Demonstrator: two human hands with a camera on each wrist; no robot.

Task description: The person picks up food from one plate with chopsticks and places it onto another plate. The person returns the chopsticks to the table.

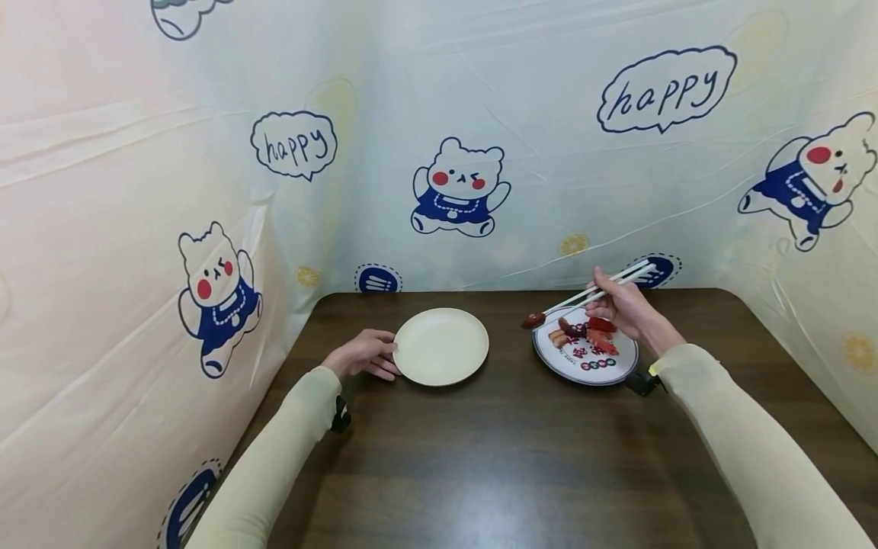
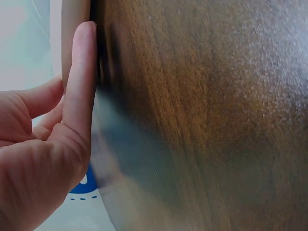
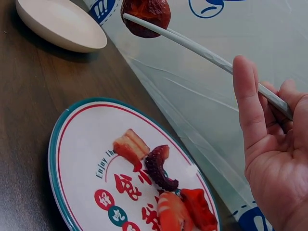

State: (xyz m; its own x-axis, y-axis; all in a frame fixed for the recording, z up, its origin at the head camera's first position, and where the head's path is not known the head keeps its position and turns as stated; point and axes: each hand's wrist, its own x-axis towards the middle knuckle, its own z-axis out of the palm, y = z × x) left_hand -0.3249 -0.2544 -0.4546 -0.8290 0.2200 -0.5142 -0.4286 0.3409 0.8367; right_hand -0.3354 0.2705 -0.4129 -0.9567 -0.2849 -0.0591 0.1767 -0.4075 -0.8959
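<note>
My right hand (image 1: 626,306) grips a pair of white chopsticks (image 3: 202,49). Between their tips is a glossy reddish-brown, rounded piece of food (image 3: 147,18), raised beyond the left rim of the printed plate (image 1: 569,371). On that plate lie a shrimp (image 3: 172,211), a dark octopus tentacle (image 3: 156,168), a layered, meat-like piece (image 3: 131,145) and a bright red piece (image 3: 198,209). At the left, my left hand (image 1: 365,354) holds the edge of a plain cream plate (image 1: 441,347), thumb at the rim, other fingers along its side. Nothing is visible on the cream plate.
Both plates stand on a dark wooden table (image 1: 480,457), toward its far edge, with a gap between them. A pale curtain (image 1: 384,191) printed with bears hangs behind and along both sides of the table.
</note>
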